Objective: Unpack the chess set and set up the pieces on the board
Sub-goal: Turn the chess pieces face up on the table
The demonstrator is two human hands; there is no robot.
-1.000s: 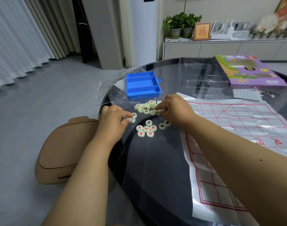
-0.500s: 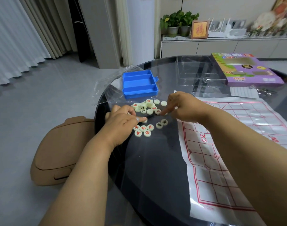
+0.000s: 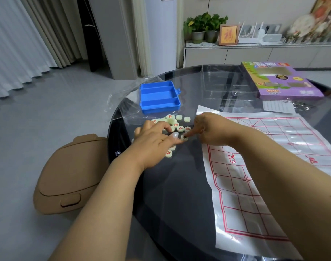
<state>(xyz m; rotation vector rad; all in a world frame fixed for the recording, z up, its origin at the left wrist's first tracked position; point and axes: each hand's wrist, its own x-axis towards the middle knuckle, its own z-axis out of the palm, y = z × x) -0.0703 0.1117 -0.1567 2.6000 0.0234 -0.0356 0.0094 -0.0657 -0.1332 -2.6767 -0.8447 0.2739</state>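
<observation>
Several pale round chess pieces (image 3: 177, 123) with red or black characters lie in a loose heap on the dark glass table (image 3: 172, 194). My left hand (image 3: 152, 146) rests over the heap's near side, covering some pieces, thumb stretched to the right. My right hand (image 3: 211, 129) points its index finger down onto a black-marked piece (image 3: 184, 137), just beside the left thumb's nail. The white plastic board sheet (image 3: 273, 166) with red grid lines lies to the right, and no pieces show on it. The open blue plastic box (image 3: 159, 97) sits behind the heap, empty.
A clear plastic bag (image 3: 123, 98) lies left of the blue box. A clear tray (image 3: 223, 85), a purple game carton (image 3: 279, 81) and a paper leaflet (image 3: 277, 107) sit at the back. A tan seat (image 3: 67, 176) stands on the floor by the table's left edge.
Both hands have shifted among the pieces. My left hand has slid right over the near pieces, and my right index finger has come down onto a black-marked piece.
</observation>
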